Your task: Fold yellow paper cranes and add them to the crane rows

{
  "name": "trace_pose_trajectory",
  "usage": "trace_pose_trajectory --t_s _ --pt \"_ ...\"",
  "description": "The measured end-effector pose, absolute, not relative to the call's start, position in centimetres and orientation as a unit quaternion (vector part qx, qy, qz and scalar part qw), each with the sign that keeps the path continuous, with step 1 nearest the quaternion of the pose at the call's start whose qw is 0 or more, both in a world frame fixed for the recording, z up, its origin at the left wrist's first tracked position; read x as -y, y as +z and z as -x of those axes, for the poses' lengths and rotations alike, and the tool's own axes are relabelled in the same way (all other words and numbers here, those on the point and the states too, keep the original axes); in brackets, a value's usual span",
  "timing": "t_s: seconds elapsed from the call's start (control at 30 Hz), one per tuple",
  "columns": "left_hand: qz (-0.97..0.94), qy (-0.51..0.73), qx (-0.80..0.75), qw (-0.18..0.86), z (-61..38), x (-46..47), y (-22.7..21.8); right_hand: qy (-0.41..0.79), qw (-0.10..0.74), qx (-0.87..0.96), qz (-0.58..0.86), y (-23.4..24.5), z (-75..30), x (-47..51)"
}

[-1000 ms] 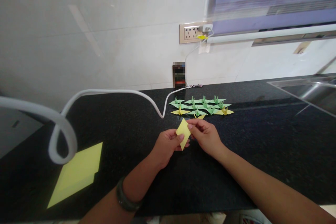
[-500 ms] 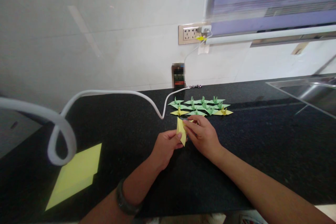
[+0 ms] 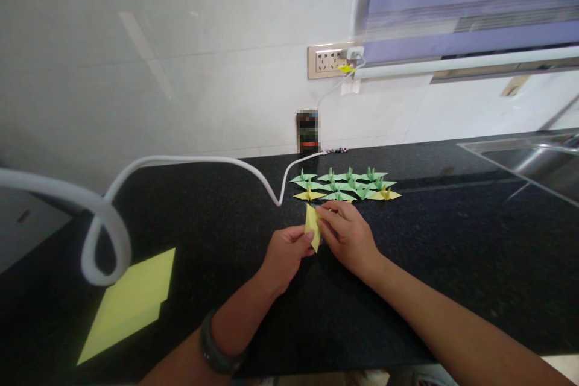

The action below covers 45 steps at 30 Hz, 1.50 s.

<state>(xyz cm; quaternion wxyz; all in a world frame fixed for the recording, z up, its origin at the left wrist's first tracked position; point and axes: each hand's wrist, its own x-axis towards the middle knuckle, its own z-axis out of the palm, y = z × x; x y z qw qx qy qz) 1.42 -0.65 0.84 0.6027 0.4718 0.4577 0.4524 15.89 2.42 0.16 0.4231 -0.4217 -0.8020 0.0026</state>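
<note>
A partly folded piece of yellow origami paper (image 3: 312, 229) is held up over the dark countertop, between both hands. My left hand (image 3: 289, 250) pinches its lower part, thumb on the near face and fingers behind. From the other side, my right hand (image 3: 348, 232) grips its upper right edge with thumb and fingers; the fingertips partly cover that edge. Just beyond the hands, several green paper cranes (image 3: 350, 181) stand in close rows. A yellow paper crane (image 3: 309, 194) is at the left of the front row, another yellow crane (image 3: 386, 194) at its right.
Flat yellow paper sheets (image 3: 131, 301) lie at the left on the black countertop (image 3: 217, 205). A thick white cable (image 3: 203, 158) loops over them and runs toward a phone-like device (image 3: 307, 131) against the wall. A metal sink (image 3: 543, 160) is at the right, a wall socket (image 3: 328, 60) above.
Both hands keep their grip on the yellow paper. The right fingers shift only slightly along its edge, and the paper stays at nearly the same place.
</note>
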Motion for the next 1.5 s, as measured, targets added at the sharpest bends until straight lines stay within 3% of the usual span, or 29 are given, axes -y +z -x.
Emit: trace_pose_trajectory --t_s 0.4,0.87,1.17,1.5 --pt "-0.484 0.447 -0.455 0.599 -1.4 0.6 0.8 0.027 0.419 0.804 0.421 0.5 -15.8 -2.2" --pt "-0.458 0.464 -0.437 0.619 -1.4 0.3 0.3 0.349 0.476 0.67 0.451 -0.8 -16.0 -3.2" --pt "-0.426 0.481 -0.432 0.633 -1.1 0.2 0.6 0.304 0.48 0.749 0.34 1.1 -16.3 -2.4" --pt "-0.458 0.464 -0.418 0.633 -1.6 0.4 0.8 0.33 0.466 0.743 0.348 0.5 -16.1 -2.6"
